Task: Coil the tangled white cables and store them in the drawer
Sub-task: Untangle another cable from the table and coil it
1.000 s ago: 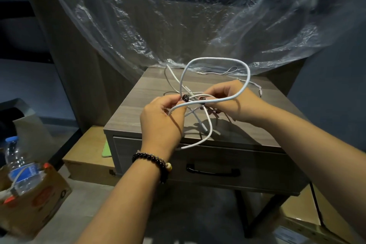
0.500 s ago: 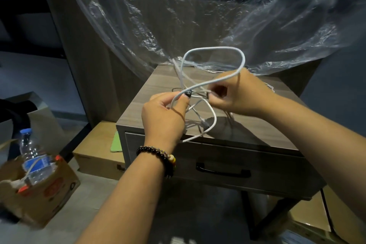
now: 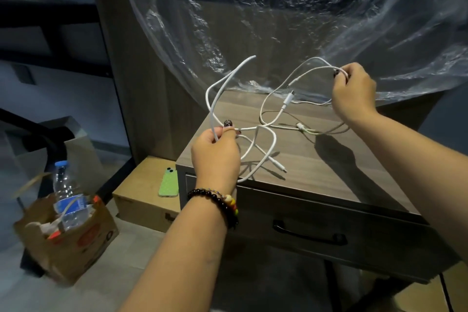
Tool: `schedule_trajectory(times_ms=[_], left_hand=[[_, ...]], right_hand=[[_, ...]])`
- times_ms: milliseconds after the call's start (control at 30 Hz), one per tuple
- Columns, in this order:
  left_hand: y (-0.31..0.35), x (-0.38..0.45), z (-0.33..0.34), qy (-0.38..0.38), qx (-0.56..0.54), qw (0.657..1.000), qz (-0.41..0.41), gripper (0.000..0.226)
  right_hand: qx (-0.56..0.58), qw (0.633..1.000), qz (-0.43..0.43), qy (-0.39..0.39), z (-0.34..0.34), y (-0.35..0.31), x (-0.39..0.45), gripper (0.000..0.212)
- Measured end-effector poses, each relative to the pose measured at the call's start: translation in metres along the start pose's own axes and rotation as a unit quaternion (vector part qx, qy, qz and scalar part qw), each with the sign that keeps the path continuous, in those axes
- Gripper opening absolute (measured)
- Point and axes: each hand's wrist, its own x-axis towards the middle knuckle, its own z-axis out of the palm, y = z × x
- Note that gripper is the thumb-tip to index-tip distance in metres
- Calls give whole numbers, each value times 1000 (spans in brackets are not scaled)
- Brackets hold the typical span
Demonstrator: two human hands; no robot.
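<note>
Tangled white cables sprawl over the top of a grey wooden nightstand. My left hand pinches a thick white cable at the nightstand's left front corner; its loop rises up and left, and a plug end lies on the top. My right hand is raised at the back right and grips thinner white cables, which hang from it toward the tangle. The drawer with a black handle is closed below the top.
Clear plastic sheeting hangs behind and onto the nightstand's back edge. A green phone lies on a low wooden box to the left. A cardboard box with a water bottle stands on the floor at left.
My hands have drawn apart: the right hand rose to the back right with the thin cables, the left stayed at the front left. The single loop has opened out. The view shifted left.
</note>
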Motion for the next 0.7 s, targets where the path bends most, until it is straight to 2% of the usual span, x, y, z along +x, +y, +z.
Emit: schedule_trajectory(times_ms=[100,167,233,267,367,400,467,567,633,700], left_hand=[[0,0,3,-14,-43,998,-41,13],[0,-1,5,-27,-54,996,-57,14],[1,-2,6,-39,-61,995,-64,16],[0,-1,7,-41,-63,995,-66,17],[0,0,9,-50,-68,994,-74,15],[0,-1,9,-53,-72,993,-78,14],[0,-2,11,-57,-75,992,-85,14],[-4,-1,13,-71,-58,992,-86,15],[-5,-2,14,-94,-56,990,-88,14],[-6,-5,16,-112,-56,988,-86,14]], right_hand=[[-29,996,-59,53,13,-5,3,24],[-121,971,-195,68,23,0,3,20],[-223,917,-331,18,35,11,0,9],[-258,892,-370,-27,41,14,-5,9],[-349,826,-421,-137,60,25,-20,16],[-359,821,-412,-163,63,24,-25,19],[-349,846,-352,-196,65,15,-30,20],[-309,882,-193,-299,54,8,-26,49],[-184,917,-120,-333,38,9,-28,80],[-13,953,-84,-291,10,8,-40,89]])
